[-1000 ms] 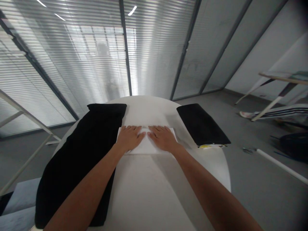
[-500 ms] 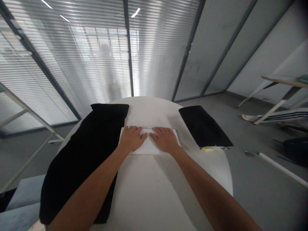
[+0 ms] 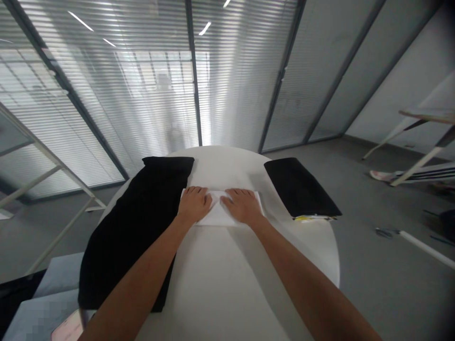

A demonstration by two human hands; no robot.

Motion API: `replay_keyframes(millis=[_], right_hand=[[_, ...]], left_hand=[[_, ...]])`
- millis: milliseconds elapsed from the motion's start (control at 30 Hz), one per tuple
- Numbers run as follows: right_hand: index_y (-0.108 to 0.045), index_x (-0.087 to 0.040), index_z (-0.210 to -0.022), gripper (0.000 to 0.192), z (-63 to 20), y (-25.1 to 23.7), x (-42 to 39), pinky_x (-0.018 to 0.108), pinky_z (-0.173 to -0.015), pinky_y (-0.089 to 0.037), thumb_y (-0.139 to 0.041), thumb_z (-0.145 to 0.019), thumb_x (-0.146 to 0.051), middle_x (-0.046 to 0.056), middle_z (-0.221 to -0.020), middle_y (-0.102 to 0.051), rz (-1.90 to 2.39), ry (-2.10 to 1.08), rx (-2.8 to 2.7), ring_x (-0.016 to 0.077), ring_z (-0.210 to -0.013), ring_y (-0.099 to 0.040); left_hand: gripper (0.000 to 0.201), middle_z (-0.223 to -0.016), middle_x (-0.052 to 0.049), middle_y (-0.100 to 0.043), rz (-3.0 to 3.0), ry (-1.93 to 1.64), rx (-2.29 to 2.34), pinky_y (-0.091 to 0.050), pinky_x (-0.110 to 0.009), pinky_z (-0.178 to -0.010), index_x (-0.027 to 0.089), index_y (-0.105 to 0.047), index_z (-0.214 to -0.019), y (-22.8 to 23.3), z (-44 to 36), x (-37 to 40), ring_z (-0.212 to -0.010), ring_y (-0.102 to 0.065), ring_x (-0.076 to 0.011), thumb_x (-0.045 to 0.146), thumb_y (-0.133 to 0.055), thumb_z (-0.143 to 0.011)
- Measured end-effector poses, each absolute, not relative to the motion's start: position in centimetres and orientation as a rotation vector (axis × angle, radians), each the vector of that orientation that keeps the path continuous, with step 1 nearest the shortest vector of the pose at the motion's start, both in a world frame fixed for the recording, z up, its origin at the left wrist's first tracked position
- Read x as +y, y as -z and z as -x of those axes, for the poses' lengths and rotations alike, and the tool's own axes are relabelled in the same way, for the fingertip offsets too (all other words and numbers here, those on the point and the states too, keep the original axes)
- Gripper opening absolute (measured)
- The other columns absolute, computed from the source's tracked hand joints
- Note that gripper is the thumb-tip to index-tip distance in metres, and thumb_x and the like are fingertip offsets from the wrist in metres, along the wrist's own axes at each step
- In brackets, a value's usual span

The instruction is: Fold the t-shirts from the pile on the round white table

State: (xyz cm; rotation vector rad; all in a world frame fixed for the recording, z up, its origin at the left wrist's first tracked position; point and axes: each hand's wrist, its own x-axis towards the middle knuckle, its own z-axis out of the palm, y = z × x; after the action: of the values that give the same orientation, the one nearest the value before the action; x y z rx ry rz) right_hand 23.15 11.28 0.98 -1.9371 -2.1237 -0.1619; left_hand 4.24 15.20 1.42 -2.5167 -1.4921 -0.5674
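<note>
Barely anything has shifted but the view: both palms stay flat on the folded white cloth [image 3: 217, 214] mid-table, so the pressing continues. Left hand [image 3: 194, 204] and right hand [image 3: 242, 205] lie side by side, fingers extended and close together. Beyond, black garment [image 3: 137, 222] left, folded black stack [image 3: 300, 187] right on the white table [image 3: 220, 284].
</note>
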Motion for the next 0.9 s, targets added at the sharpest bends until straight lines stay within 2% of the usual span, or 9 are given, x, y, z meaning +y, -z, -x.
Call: replay_keyframes(millis=[100,200,333,467,533,633,700,800,900], right_hand=[[-0.059,-0.025,-0.124,0.048,-23.2,-0.9,11.2,0.039,-0.099,-0.031,-0.031,-0.098,-0.054,0.007,-0.124,-0.065,1.935,0.150,-2.122,0.0259,-0.113,-0.056],[-0.060,-0.025,-0.123,0.048,-23.3,-0.8,11.2,0.039,-0.100,-0.030,-0.030,-0.098,-0.054,0.007,-0.125,-0.065,1.931,0.155,-2.118,0.0255,-0.114,-0.056],[-0.060,-0.026,-0.123,0.048,-23.4,-0.8,11.1,0.038,-0.100,-0.031,-0.030,-0.098,-0.054,0.007,-0.124,-0.065,1.921,0.144,-2.130,0.0245,-0.116,-0.056],[-0.059,-0.025,-0.125,0.048,-23.4,-0.9,11.0,0.039,-0.099,-0.032,-0.029,-0.099,-0.053,0.008,-0.124,-0.066,1.931,0.154,-2.151,0.0243,-0.115,-0.056],[-0.058,-0.025,-0.126,0.049,-23.3,-0.9,10.8,0.038,-0.100,-0.032,-0.028,-0.099,-0.052,0.008,-0.123,-0.066,1.927,0.173,-2.167,0.0238,-0.115,-0.057],[-0.056,-0.024,-0.128,0.050,-23.1,-0.9,10.6,0.038,-0.102,-0.031,-0.025,-0.100,-0.051,0.008,-0.124,-0.065,1.938,0.207,-2.183,0.0232,-0.116,-0.056],[-0.055,-0.024,-0.129,0.050,-23.0,-1.0,10.5,0.039,-0.103,-0.031,-0.024,-0.100,-0.050,0.009,-0.125,-0.065,1.966,0.207,-2.193,0.0234,-0.118,-0.055],[-0.053,-0.024,-0.133,0.048,-23.3,-1.9,11.1,0.041,-0.102,-0.034,-0.027,-0.099,-0.047,0.010,-0.130,-0.061,2.020,0.105,-2.271,0.0252,-0.121,-0.054],[-0.051,-0.023,-0.136,0.047,-23.8,-3.9,12.8,0.044,-0.097,-0.040,-0.034,-0.096,-0.040,0.011,-0.136,-0.057,2.067,-0.151,-2.415,0.0283,-0.120,-0.055]], left_hand=[[0.033,-0.104,-0.010,-0.069,2.466,0.600,-1.593,-0.039,-0.039,-0.098,0.017,-0.067,-0.103,-1.2,-4.0,14.9,-0.104,-0.058,-0.0239,0.028,-0.038,-0.093],[0.035,-0.119,-0.009,-0.066,2.453,0.634,-1.610,-0.035,-0.039,-0.106,0.018,-0.065,-0.113,-0.7,-3.2,14.3,-0.115,-0.055,-0.0231,0.025,-0.038,-0.092],[0.047,-0.147,-0.010,-0.047,2.452,0.631,-1.643,-0.031,-0.042,-0.112,0.020,-0.051,-0.137,0.4,-1.4,12.7,-0.137,-0.037,-0.0249,0.034,-0.034,-0.096],[0.054,-0.154,-0.010,-0.036,2.428,0.612,-1.758,-0.030,-0.048,-0.112,0.022,-0.041,-0.146,0.9,0.2,11.1,-0.137,-0.038,-0.0278,0.041,-0.033,-0.096],[0.052,-0.151,-0.008,-0.041,2.368,0.634,-1.839,-0.025,-0.054,-0.113,0.026,-0.043,-0.145,0.8,0.7,10.8,-0.134,-0.040,-0.0289,0.041,-0.033,-0.096],[0.048,-0.135,-0.007,-0.057,2.310,0.646,-1.940,-0.016,-0.065,-0.112,0.031,-0.047,-0.141,0.3,1.2,10.7,-0.133,-0.039,-0.0317,0.040,-0.034,-0.096],[0.047,-0.126,-0.007,-0.062,2.340,0.635,-1.959,-0.014,-0.068,-0.110,0.034,-0.047,-0.141,-0.1,1.5,10.8,-0.131,-0.040,-0.0323,0.042,-0.035,-0.096],[0.047,-0.125,-0.007,-0.061,2.383,0.631,-1.979,-0.021,-0.064,-0.108,0.035,-0.046,-0.141,-0.5,1.9,11.1,-0.126,-0.043,-0.0305,0.042,-0.033,-0.097],[0.046,-0.122,-0.008,-0.061,2.399,0.639,-2.001,-0.031,-0.056,-0.105,0.035,-0.047,-0.140,-0.5,2.3,11.3,-0.117,-0.048,-0.0278,0.040,-0.030,-0.098]])
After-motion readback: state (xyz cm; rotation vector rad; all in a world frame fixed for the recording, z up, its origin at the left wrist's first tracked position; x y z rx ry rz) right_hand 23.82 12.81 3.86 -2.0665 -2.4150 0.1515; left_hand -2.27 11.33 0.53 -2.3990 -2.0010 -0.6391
